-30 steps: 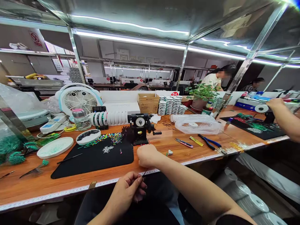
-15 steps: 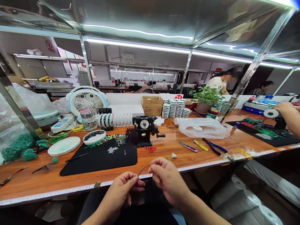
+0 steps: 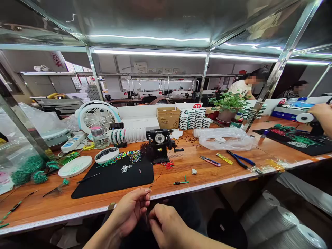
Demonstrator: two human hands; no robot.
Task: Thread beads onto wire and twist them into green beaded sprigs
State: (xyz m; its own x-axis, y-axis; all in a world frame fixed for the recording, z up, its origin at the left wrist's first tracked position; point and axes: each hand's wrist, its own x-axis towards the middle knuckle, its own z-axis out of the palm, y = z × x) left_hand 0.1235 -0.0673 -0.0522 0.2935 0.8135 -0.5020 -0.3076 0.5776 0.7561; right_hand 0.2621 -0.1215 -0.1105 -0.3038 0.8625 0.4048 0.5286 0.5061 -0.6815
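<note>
Now, my left hand point(image 3: 129, 211) pinches a thin dark wire point(image 3: 155, 180), right hand point(image 3: 166, 221) close beside, both below the workbench edge point(image 3: 194, 188), black mat point(image 3: 111, 183) ahead

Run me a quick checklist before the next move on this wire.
1. Dark wire pinched in left hand: ok, free end points forward.
2. Right hand: cannot tell if it grips anything; its fingertips are out of sight.
3. Coloured beads on black mat: ok, heaped at the mat's far edge, seemingly within reach.
4. Pliers: not ok, lying well right of the hands, probably a stretch.
5. Small green piece: ok, lying on the wooden table just ahead of the hands.
</note>
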